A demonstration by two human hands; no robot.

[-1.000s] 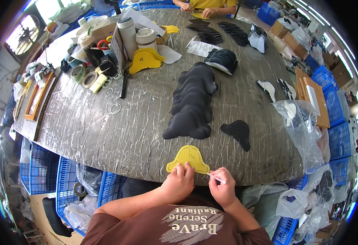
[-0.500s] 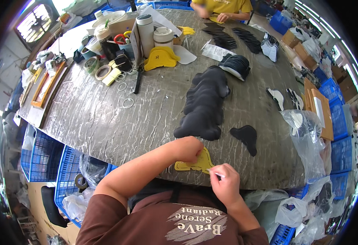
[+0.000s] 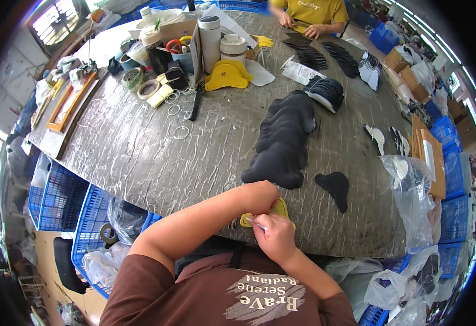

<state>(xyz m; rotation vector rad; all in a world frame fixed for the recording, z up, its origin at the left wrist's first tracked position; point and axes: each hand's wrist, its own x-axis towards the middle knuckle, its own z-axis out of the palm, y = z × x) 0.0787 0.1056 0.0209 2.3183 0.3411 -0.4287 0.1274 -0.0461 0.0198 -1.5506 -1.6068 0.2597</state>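
Observation:
A yellow flat template [image 3: 279, 207] lies at the table's near edge, partly covered by my hands. My left hand [image 3: 264, 196] is closed and bent over its far side, pressing it down; its fingertips are hidden. Just nearer to me, my right hand [image 3: 276, 234] is closed around a slim, pale pen [image 3: 258, 224], whose tip end points to the template's left part. What lies under the template cannot be made out. Beyond my left hand stretches a long overlapping row of black padded pieces [image 3: 281, 144]. One single black piece [image 3: 334, 190] lies to the right.
A yellow curved template [image 3: 228, 75] rests by a white bottle [image 3: 209, 41] and tape rolls [image 3: 148, 89]. Black cut pieces [image 3: 306, 51] lie toward a co-worker's hands [image 3: 315, 31]. Plastic bags [image 3: 410, 187] hang at the right edge; blue crates [image 3: 58, 193] stand left.
My right hand has moved left with the pen, from the template's right end toward its left part. My left hand stays on the template. The whole view has shifted slightly.

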